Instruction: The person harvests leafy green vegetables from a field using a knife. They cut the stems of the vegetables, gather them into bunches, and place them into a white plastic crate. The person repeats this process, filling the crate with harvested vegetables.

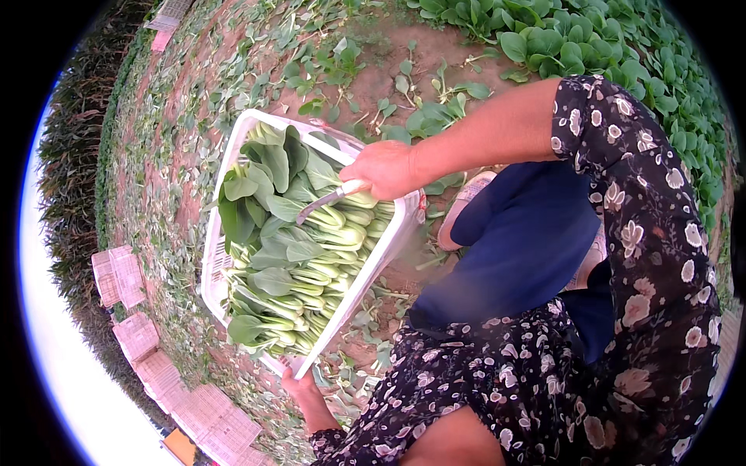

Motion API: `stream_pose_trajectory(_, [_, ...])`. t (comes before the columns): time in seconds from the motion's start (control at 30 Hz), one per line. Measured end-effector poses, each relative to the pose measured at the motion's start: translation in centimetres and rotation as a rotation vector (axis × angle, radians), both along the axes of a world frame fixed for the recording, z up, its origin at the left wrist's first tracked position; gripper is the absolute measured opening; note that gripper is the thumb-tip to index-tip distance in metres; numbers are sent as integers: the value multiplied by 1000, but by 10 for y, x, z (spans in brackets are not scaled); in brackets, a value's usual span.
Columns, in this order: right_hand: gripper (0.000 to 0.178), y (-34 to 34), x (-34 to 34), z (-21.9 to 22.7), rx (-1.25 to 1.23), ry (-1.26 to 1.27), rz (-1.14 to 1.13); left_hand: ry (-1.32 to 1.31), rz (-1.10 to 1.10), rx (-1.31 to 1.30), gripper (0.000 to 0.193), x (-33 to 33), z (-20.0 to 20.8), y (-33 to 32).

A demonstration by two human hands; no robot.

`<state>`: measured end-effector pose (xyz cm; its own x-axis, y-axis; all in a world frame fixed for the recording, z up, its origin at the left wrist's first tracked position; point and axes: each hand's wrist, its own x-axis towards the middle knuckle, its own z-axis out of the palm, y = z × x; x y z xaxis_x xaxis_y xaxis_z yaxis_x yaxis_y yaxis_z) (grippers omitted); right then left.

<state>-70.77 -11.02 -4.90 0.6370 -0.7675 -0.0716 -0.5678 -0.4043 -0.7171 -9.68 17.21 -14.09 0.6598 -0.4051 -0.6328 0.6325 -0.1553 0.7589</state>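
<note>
A white plastic crate [330, 330] full of bok choy [311, 233] is tilted in front of me, its pale stems toward me and its dark leaves toward the far side. My right hand [386, 168] is closed around the pale handle of a small curved knife [317, 206], whose blade lies over the greens. That fist is at the crate's upper rim; whether it also grips the rim, I cannot tell. Down at the crate's lower corner, my left hand [298, 382] grips the rim, some of its fingers hidden beneath.
Loose leaves [311, 46] litter the brown soil around the crate. Uncut leafy plants [575, 46] grow densely at the upper right. Several pinkish-white crates [206, 415] stand in a row at the lower left. My bent leg [505, 241] in blue trousers is close beside the crate.
</note>
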Motion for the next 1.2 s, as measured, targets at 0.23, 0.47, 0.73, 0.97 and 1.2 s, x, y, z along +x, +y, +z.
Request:
stream_pose_trajectory(0.23, [27, -18, -117, 18, -5, 131, -224, 186, -94, -107, 47, -151, 44, -63])
stream_pose_trajectory(0.47, [29, -35, -249, 31, -55, 42, -466, 22, -478, -90, 40, -263, 61, -136])
stream_pose_trajectory(0.73, [22, 9, -343, 47, 170, -238, -904, -199, -763, -98, 49, -310, 59, -175])
stream_pose_trajectory(0.97, [27, 197, -382, 63, 258, -182, -1264, -475, -1280, 46, 67, -301, 32, -141])
stream_pose_trajectory(1.2, [14, 435, -420, 63, 144, -60, -1671, -399, -1729, -3, 62, -399, 12, -131])
